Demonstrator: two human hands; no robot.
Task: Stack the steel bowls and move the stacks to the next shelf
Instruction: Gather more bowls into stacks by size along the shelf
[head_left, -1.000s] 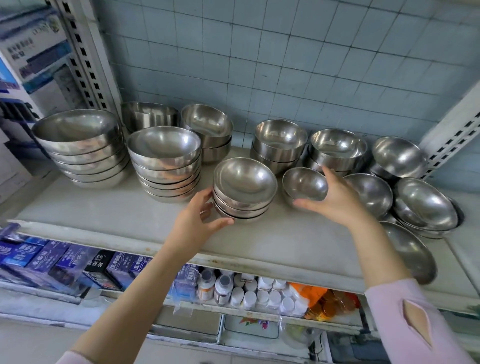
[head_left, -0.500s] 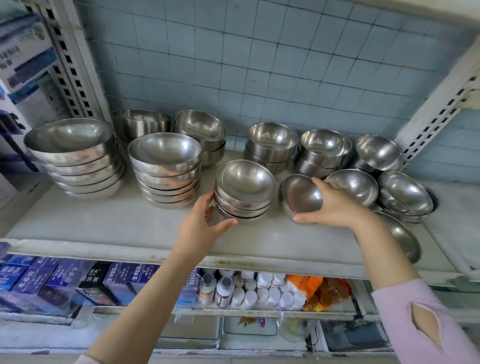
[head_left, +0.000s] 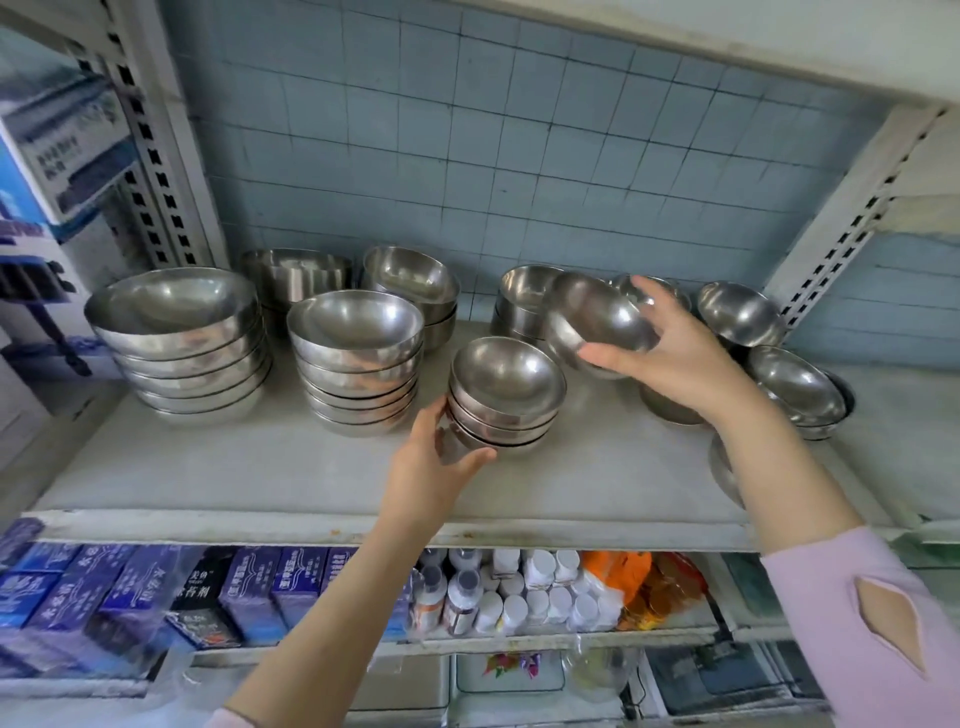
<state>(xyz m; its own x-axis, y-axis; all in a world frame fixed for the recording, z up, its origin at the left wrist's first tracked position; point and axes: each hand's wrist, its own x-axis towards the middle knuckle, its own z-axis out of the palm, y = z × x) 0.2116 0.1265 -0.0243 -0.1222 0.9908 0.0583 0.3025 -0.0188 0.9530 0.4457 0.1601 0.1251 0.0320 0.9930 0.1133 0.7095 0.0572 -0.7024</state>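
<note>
Head view: R hand (head_left: 675, 358) grips a single steel bowl (head_left: 597, 322), thumb under the base, fingers over the far rim. The bowl is off the shelf (head_left: 260, 467), tilted w/ its mouth toward the back-left, up and to the right of the small stack (head_left: 506, 400), not touching it. L hand (head_left: 431, 467) clasps that stack low on its left side, thumb curled along the front of the bottom bowls. The stack is a few bowls nested one in another, sitting mid-shelf. Left of it are a mid stack (head_left: 358, 358) and a large stack (head_left: 176, 338), both nested and upright. More nested bowls sit at the back (head_left: 415, 280); loose tilted bowls are at far right (head_left: 795, 387). Lower shelf: blue boxes (head_left: 249, 587), white-capped bottles (head_left: 519, 597), orange bag (head_left: 618, 571).
</note>
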